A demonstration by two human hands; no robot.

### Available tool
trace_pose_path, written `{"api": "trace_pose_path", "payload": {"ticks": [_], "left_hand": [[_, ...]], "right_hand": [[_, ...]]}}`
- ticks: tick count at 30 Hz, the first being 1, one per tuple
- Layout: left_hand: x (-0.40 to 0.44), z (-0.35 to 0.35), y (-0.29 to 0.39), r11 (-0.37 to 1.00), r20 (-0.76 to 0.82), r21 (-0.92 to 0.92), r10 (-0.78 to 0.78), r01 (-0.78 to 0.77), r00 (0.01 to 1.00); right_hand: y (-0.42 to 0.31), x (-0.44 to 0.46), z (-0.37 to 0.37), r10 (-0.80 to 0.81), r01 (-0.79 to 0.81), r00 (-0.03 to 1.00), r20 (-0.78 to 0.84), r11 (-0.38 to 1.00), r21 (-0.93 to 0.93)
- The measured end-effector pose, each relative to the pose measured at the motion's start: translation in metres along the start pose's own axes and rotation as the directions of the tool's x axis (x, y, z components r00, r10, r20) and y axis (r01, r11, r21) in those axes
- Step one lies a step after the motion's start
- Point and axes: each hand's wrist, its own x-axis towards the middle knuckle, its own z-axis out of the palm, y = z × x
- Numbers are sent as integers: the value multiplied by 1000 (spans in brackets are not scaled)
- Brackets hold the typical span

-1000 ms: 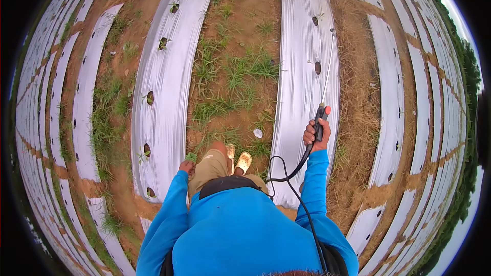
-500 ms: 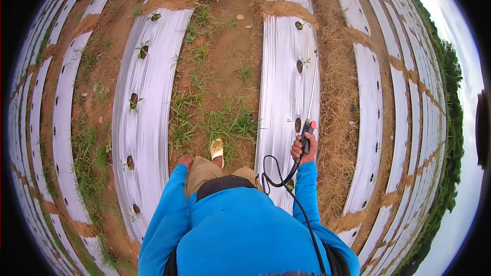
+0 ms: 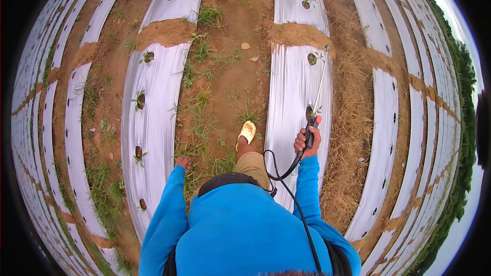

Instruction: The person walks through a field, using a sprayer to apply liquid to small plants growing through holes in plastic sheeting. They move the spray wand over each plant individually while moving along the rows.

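My right hand [image 3: 309,143] is wrapped round the black handle of a sprayer wand [image 3: 310,136] with a red-orange part at its top. The thin lance [image 3: 320,84] points forward over the plastic-covered bed, and its green tip [image 3: 327,47] is near a planting hole [image 3: 312,59] with a small seedling. A black hose [image 3: 291,194] loops from the handle back past my right side. My left hand [image 3: 182,162] hangs low at my left side, holding nothing, its fingers loosely bent beside the left bed.
Silvery plastic mulch beds [image 3: 153,107] run forward on both sides, with several seedlings in holes. Between them lies a soil path [image 3: 232,82] with grass tufts. My yellowish shoe [image 3: 248,131] is on it. Dry straw [image 3: 350,122] covers the strip at right. Trees edge the far right.
I have moved forward, so the beds and holes slide back toward me. My visible foot is now farther ahead and right. My left hand has swung outward, away from my thigh.
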Motion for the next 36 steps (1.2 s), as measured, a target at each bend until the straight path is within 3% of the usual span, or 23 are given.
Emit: {"api": "trace_pose_path", "payload": {"ticks": [2, 4, 5, 7, 8, 10, 12, 17, 19, 20, 22, 23, 25, 27, 30, 32, 36], "left_hand": [[11, 14, 10, 999, -4, 25, -21, 21, 1000], [36, 17, 25, 837, 92, 500, 201, -220, 975], [39, 15, 52, 833, 84, 509, 202, -216, 976], [33, 35, 104, 706, 106, 385, 605, -594, 789], [20, 46, 163, 908, 53, 257, 329, -331, 943], [24, 58, 245, 937, -15, 276, 226, -213, 974], [57, 65, 297, 989, 37, -38, 143, -141, 989], [148, 89, 424, 965, 46, -197, 186, -173, 981], [213, 96, 448, 952, 83, -305, 32, -5, 996], [241, 99, 457, 952, 95, -306, 39, -8, 995], [291, 98, 492, 985, 160, 0, -170, 172, 972], [306, 94, 518, 985, 180, 4, -172, 174, 968], [325, 101, 573, 995, 231, 79, 40, -60, 972], [296, 103, 688, 1000, 169, 20, 9, -12, 986], [306, 103, 822, 989, 142, -117, 112, -95, 984], [328, 107, 888, 950, 144, -178, 285, -258, 948], [402, 118, 968, 957, 121, -180, 253, -229, 960]], "right_hand": [[-37, 30, 28, 38, -39, 999, 17, 998, 50], [-78, 62, 56, 38, -39, 999, 36, 999, 38], [-95, 79, 71, 38, -38, 998, 45, 999, 10], [-124, 110, 103, 23, -23, 1000, 20, 1000, -11], [-138, 129, 116, 6, -5, 1000, 10, 1000, -30], [-161, 167, 141, -33, 31, 999, -24, 996, -87], [-177, 207, 158, -47, 44, 999, -25, 993, -106], [-221, 316, 207, -37, 37, 999, -4, 992, -123], [-241, 364, 234, -2, 3, 1000, 13, 995, -95], [-251, 390, 245, 10, -7, 999, 38, 996, -88], [-271, 438, 282, -7, 7, 1000, 1, 995, -96], [-281, 452, 300, -6, 2, 999, -48, 995, -102], [-305, 484, 341, -7, 8, 1000, 14, 998, -62], [-333, 518, 372, -15, 14, 997, 69, 1000, 23], [-368, 572, 419, -66, 66, 994, 84, 998, 5], [-389, 612, 440, -64, 65, 996, 62, 998, -1], [-434, 692, 473, -17, 18, 999, 42, 1000, -22]]}}
